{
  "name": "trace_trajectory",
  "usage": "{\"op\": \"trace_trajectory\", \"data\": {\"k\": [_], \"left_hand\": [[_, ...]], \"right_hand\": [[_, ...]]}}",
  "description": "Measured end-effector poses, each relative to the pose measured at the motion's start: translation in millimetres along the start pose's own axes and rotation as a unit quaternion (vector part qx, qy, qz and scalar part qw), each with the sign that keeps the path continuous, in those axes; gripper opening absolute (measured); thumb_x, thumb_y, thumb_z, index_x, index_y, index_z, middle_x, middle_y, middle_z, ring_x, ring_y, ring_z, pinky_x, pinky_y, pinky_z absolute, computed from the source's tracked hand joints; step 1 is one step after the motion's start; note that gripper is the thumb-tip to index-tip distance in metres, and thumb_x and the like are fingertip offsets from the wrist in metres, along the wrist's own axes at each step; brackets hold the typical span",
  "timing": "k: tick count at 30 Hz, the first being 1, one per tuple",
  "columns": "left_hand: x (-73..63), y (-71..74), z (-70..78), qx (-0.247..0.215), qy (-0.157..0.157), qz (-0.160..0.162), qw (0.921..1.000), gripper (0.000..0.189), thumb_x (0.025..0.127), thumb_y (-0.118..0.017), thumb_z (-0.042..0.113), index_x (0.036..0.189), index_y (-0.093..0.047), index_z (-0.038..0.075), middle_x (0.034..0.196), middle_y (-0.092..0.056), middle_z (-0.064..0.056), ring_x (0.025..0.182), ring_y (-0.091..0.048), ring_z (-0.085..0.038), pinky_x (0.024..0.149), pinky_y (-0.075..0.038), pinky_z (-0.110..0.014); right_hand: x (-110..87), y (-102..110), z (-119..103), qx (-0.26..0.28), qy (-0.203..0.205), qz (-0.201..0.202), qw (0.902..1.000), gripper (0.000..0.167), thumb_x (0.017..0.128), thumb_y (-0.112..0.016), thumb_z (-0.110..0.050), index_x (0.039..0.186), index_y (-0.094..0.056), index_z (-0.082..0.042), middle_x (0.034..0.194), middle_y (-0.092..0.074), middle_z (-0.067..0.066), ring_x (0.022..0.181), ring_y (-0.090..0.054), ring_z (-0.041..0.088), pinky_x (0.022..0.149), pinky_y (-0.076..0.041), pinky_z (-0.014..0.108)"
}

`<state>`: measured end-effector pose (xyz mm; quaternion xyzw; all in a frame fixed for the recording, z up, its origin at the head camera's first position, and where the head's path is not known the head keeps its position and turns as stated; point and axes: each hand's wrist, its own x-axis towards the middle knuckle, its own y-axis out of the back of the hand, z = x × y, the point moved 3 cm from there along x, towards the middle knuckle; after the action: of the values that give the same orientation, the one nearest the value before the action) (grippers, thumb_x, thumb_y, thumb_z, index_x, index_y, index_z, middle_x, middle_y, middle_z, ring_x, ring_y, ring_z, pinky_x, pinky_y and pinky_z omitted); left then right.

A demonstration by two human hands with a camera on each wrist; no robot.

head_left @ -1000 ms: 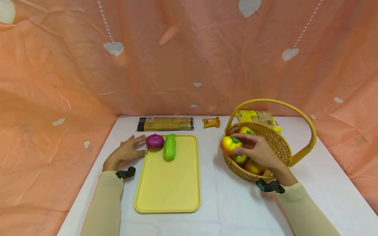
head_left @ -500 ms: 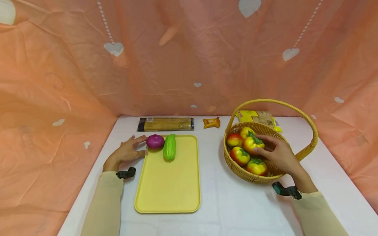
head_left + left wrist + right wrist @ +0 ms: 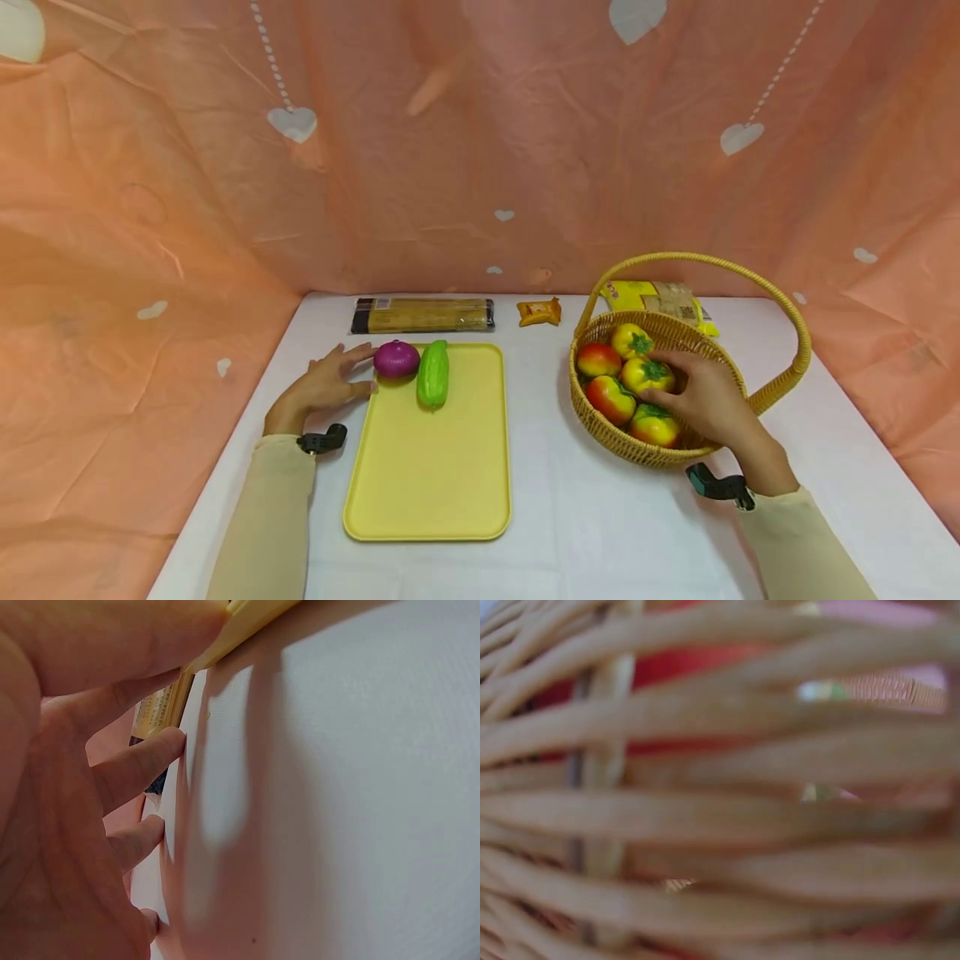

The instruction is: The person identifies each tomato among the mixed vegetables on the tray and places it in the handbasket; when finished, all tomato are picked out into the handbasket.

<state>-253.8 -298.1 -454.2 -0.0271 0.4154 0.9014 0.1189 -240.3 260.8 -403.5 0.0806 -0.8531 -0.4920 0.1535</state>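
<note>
In the head view, my right hand (image 3: 705, 396) reaches into a wicker basket (image 3: 615, 437), its thumb and fingers around the side of a yellow-orange persimmon (image 3: 637, 373). Several more red-and-yellow persimmons (image 3: 609, 400) lie about it. The right wrist view shows mostly the basket's blurred weave (image 3: 690, 817), which hides that hand. My left hand (image 3: 326, 383) rests at the upper left of a yellow tray (image 3: 427, 475), fingers spread and thumb at the tray's rim. Its fingertips are right at a purple onion (image 3: 396, 360). Beside the onion lies a green cucumber-like vegetable (image 3: 432, 375).
Behind the tray lies a long clear-wrapped pack of thin yellowish sticks or noodles (image 3: 427, 316). A small orange wrapped snack (image 3: 538, 312) is to its right. A yellow packet (image 3: 630, 293) stands behind the basket, whose tall handle (image 3: 795, 358) arches overhead.
My right hand has carried the persimmon from the basket's left rim rightward into the basket and lowered it among the others. The left hand has stayed in place.
</note>
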Motion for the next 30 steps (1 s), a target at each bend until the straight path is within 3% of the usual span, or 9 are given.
{"op": "trace_trajectory", "data": {"k": [5, 11, 15, 18, 21, 25, 27, 30], "left_hand": [[0.2, 1.7, -0.2, 0.008, -0.001, 0.002, 1.0, 0.075, 0.099, -0.078, 0.03, 0.164, -0.049, 0.008, 0.174, -0.038, -0.027, 0.165, -0.006, -0.06, 0.125, 0.006, -0.085], [-7.6, 12.8, 6.3, 0.024, -0.019, 0.024, 0.9993, 0.067, 0.101, -0.074, 0.025, 0.163, -0.052, 0.01, 0.166, -0.046, -0.033, 0.158, -0.033, -0.059, 0.126, -0.025, -0.079], [-17.2, 33.5, 22.8, 0.031, -0.035, 0.061, 0.997, 0.063, 0.104, -0.072, 0.023, 0.162, -0.053, 0.009, 0.164, -0.05, -0.032, 0.154, -0.042, -0.056, 0.125, -0.034, -0.074], [-26.9, 55.1, 46.7, 0.062, -0.06, 0.088, 0.9923, 0.061, 0.106, -0.071, 0.022, 0.162, -0.051, 0.006, 0.165, -0.051, -0.029, 0.154, -0.044, -0.053, 0.125, -0.035, -0.072], [-39.8, 79.1, 78.0, 0.089, -0.096, 0.119, 0.9842, 0.062, 0.106, -0.071, 0.017, 0.162, -0.05, 0.002, 0.165, -0.051, -0.028, 0.155, -0.042, -0.052, 0.126, -0.033, -0.071], [-61.8, 104.0, 117.8, 0.116, -0.127, 0.172, 0.97, 0.062, 0.105, -0.071, 0.016, 0.162, -0.05, 0.002, 0.165, -0.05, -0.029, 0.156, -0.041, -0.052, 0.127, -0.032, -0.071], [-71.8, 111.1, 132.8, 0.131, -0.135, 0.204, 0.9605, 0.062, 0.106, -0.071, 0.019, 0.162, -0.05, 0.003, 0.164, -0.049, -0.031, 0.156, -0.04, -0.054, 0.126, -0.032, -0.072], [-82.9, 113.8, 148.7, 0.153, -0.158, 0.26, 0.9402, 0.06, 0.106, -0.072, 0.022, 0.16, -0.053, 0.003, 0.16, -0.052, -0.033, 0.152, -0.043, -0.055, 0.125, -0.034, -0.072]], "right_hand": [[0.7, 2, -6, -0.02, 0.019, -0.001, 0.9996, 0.061, 0.091, -0.091, -0.025, 0.14, -0.069, 0.004, 0.133, -0.073, 0.03, 0.117, -0.069, 0.05, 0.104, -0.054, 0.069], [-1.0, 12, -16, -0.025, 0.044, 0.027, 0.9983, 0.057, 0.092, -0.09, -0.022, 0.139, -0.07, 0.003, 0.133, -0.074, 0.03, 0.119, -0.07, 0.054, 0.103, -0.054, 0.073], [2.0, 26, -31, -0.027, 0.073, 0.062, 0.995, 0.053, 0.092, -0.089, -0.021, 0.138, -0.072, 0.0, 0.131, -0.076, 0.028, 0.119, -0.07, 0.055, 0.101, -0.055, 0.073], [6.1, 40, -42, -0.033, 0.092, 0.087, 0.9914, 0.055, 0.092, -0.089, -0.02, 0.14, -0.071, -0.003, 0.134, -0.075, 0.027, 0.123, -0.069, 0.054, 0.103, -0.054, 0.073], [9.7, 54, -52, -0.036, 0.1, 0.103, 0.9891, 0.06, 0.093, -0.089, -0.022, 0.146, -0.067, -0.005, 0.141, -0.072, 0.026, 0.129, -0.066, 0.053, 0.106, -0.051, 0.074], [11.9, 67, -62, -0.041, 0.076, 0.094, 0.9918, 0.07, 0.099, -0.082, -0.033, 0.158, -0.056, -0.005, 0.153, -0.062, 0.028, 0.138, -0.058, 0.055, 0.111, -0.046, 0.077], [11.9, 70, -65, -0.048, 0.055, 0.082, 0.994, 0.076, 0.103, -0.077, -0.039, 0.163, -0.047, -0.004, 0.159, -0.055, 0.03, 0.142, -0.052, 0.058, 0.114, -0.042, 0.079], [11.6, 73, -68, -0.067, 0.047, 0.075, 0.9938, 0.084, 0.105, -0.073, -0.045, 0.167, -0.038, -0.002, 0.164, -0.047, 0.033, 0.147, -0.045, 0.059, 0.117, -0.037, 0.081]]}}
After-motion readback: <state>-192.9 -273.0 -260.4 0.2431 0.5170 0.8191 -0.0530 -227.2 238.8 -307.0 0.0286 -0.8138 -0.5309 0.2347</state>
